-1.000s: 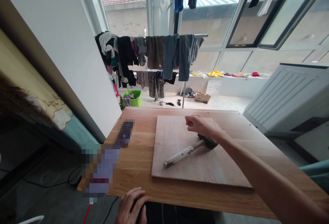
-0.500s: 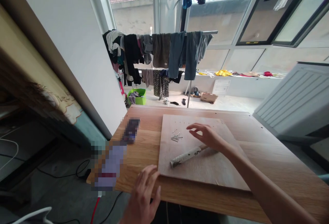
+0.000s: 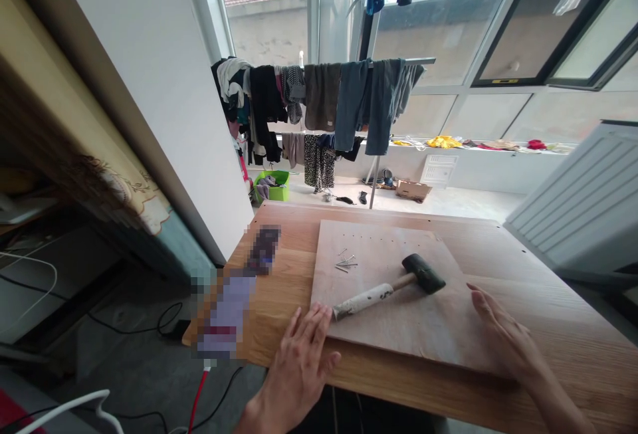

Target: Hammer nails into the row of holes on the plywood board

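Note:
A rubber mallet (image 3: 366, 300) with a black head and a white-wrapped handle lies across a thin wooden board (image 3: 403, 335). Several loose nails (image 3: 345, 264) sit in a small pile on the board's left half, and a row of small dark dots runs along its far side; whether these are holes or nail heads I cannot tell. My left hand (image 3: 302, 361) rests flat at the board's near left corner, fingertips beside the mallet's handle end. At the board's right edge is my right hand (image 3: 506, 334), fingers stretched out and holding nothing.
The board lies on a wooden table (image 3: 543, 301). Blurred-out items (image 3: 226, 314) lie along the table's left edge, with a red cable (image 3: 198, 397) hanging below. Beyond the table stand a laundry rack (image 3: 371, 181) and a green basket (image 3: 279, 185). A white panelled unit (image 3: 583, 188) is at right.
My right hand has moved from above the mallet and nails to the board's right edge, uncovering the mallet head. My left hand has come forward onto the board's corner. The view has shifted slightly.

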A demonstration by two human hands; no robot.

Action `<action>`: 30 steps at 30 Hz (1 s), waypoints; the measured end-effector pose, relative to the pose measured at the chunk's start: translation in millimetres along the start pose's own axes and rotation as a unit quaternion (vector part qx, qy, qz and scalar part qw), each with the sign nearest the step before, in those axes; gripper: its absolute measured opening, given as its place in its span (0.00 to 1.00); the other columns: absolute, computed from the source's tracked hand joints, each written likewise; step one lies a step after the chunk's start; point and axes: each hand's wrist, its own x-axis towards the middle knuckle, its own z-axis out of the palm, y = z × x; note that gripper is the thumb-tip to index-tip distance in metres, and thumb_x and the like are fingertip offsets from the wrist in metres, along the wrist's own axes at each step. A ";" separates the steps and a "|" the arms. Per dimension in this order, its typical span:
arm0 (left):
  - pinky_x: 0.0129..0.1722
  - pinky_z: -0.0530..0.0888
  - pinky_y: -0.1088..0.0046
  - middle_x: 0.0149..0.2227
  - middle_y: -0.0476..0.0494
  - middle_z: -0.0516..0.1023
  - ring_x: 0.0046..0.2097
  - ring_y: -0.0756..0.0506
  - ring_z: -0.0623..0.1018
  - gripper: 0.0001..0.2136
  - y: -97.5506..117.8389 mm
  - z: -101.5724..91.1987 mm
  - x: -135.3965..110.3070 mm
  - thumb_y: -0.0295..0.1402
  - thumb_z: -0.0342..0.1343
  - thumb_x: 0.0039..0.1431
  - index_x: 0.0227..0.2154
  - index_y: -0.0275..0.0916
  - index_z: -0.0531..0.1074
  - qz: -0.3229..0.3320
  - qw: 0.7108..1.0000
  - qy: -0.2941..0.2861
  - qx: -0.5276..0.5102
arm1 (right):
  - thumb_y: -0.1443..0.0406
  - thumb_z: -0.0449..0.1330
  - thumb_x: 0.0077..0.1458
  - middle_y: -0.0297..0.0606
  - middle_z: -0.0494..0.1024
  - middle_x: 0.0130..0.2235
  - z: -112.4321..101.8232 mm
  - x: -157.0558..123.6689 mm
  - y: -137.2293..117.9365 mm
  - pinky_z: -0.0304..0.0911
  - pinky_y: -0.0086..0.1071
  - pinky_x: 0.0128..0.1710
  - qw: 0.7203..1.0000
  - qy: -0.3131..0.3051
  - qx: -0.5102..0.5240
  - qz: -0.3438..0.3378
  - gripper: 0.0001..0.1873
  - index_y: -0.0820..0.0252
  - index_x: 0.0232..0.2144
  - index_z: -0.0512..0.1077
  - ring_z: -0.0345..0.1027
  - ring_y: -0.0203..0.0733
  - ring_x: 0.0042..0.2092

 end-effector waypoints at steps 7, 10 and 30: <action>0.57 0.74 0.48 0.61 0.23 0.72 0.60 0.29 0.74 0.27 -76.2 -36.0 -30.5 0.42 0.52 0.69 0.64 0.29 0.64 -0.280 0.939 0.101 0.172 | 0.40 0.41 0.64 0.44 0.80 0.58 21.3 -9.5 -44.7 0.63 0.54 0.64 0.995 -0.079 0.057 -0.003 0.39 0.53 0.63 0.71 0.71 0.61 0.62; 0.52 0.75 0.50 0.60 0.19 0.72 0.57 0.27 0.75 0.35 -102.0 -48.1 -36.0 0.45 0.54 0.65 0.67 0.21 0.58 -0.369 0.905 0.026 0.208 | 0.40 0.42 0.64 0.44 0.79 0.59 36.2 -15.3 -55.0 0.64 0.54 0.64 0.995 -0.068 0.073 -0.029 0.38 0.52 0.62 0.71 0.71 0.60 0.62; 0.51 0.73 0.53 0.55 0.26 0.75 0.56 0.29 0.74 0.36 -114.2 -46.4 -25.0 0.45 0.52 0.63 0.68 0.28 0.58 -0.458 0.876 -0.020 0.146 | 0.63 0.52 0.71 0.47 0.75 0.55 44.2 4.3 -253.7 0.71 0.46 0.55 0.862 -0.092 0.127 -0.482 0.15 0.52 0.55 0.72 0.73 0.51 0.56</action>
